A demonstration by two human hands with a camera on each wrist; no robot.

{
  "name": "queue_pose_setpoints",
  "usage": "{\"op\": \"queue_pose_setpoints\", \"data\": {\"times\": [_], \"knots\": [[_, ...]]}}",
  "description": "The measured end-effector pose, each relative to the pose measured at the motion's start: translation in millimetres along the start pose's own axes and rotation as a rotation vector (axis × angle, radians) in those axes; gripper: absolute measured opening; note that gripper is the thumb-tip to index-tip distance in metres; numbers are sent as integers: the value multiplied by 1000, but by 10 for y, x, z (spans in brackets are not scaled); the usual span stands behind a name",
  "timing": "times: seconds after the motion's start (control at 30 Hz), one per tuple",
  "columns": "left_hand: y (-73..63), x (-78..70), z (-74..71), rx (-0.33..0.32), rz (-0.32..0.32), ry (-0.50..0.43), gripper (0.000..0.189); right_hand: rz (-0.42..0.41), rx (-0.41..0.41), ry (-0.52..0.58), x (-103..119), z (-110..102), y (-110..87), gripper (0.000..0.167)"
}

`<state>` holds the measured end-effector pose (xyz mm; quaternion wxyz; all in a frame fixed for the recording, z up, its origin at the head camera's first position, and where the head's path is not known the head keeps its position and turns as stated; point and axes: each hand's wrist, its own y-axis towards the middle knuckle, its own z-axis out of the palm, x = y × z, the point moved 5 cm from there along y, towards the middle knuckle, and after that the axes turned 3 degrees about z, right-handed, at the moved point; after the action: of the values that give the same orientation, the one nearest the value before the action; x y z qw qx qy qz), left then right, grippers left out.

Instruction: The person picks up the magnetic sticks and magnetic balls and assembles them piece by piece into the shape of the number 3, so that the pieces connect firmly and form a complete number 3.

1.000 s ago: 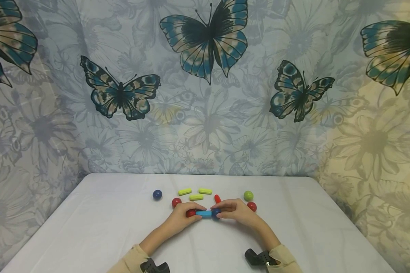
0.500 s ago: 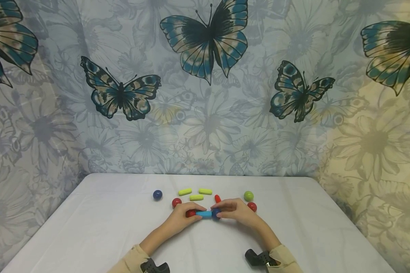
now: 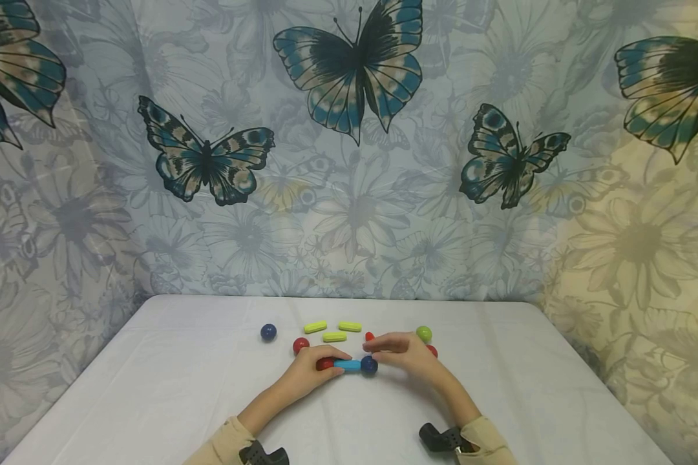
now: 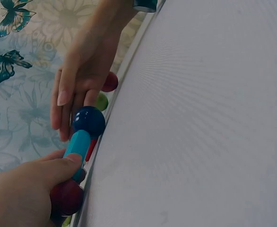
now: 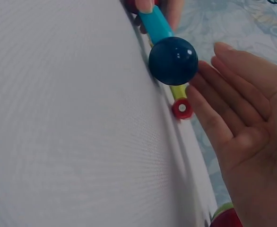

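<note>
My left hand [image 3: 309, 369] pinches a light blue rod [image 4: 78, 145] between thumb and fingers. A red ball [image 4: 67, 196] sits at the rod's near end, under the palm. At the other end is a dark blue ball [image 5: 173, 61], joined in line with the rod. My right hand [image 3: 410, 355] is just right of the dark blue ball, fingers straight and relaxed, nothing held. In the right wrist view its palm faces the ball, fingertips close to it. A red rod [image 3: 369, 336] lies behind the right fingertips, its end face [image 5: 182, 108] showing in the right wrist view.
Several yellow-green rods [image 3: 334, 336] lie behind the hands on the white table [image 3: 198, 387]. To their left are another dark blue ball [image 3: 268, 332] and a red ball [image 3: 300, 346]. A green ball [image 3: 423, 333] and a partly hidden red ball [image 3: 432, 351] are at right.
My right hand has let go of the dark blue ball and moved slightly right and back, its fingers opening. My left hand keeps its hold on the light blue rod.
</note>
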<state>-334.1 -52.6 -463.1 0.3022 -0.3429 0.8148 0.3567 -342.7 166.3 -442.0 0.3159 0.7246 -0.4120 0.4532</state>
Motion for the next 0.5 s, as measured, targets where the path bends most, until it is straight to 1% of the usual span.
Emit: {"op": "queue_pose_setpoints", "data": {"times": [0.1,0.27,0.33,0.5], "knots": [[1,1,2,-2,1,0,24,-1,-37,-5,3,-23,4,35],[1,10,5,-1,-5,4,23,-1,-88,31,-9,-53,20,38],[2,14,2,0,-10,9,23,0,-101,47,-13,-61,25,40],[3,10,-2,5,-15,11,24,1,-116,46,-34,-69,29,45]]}}
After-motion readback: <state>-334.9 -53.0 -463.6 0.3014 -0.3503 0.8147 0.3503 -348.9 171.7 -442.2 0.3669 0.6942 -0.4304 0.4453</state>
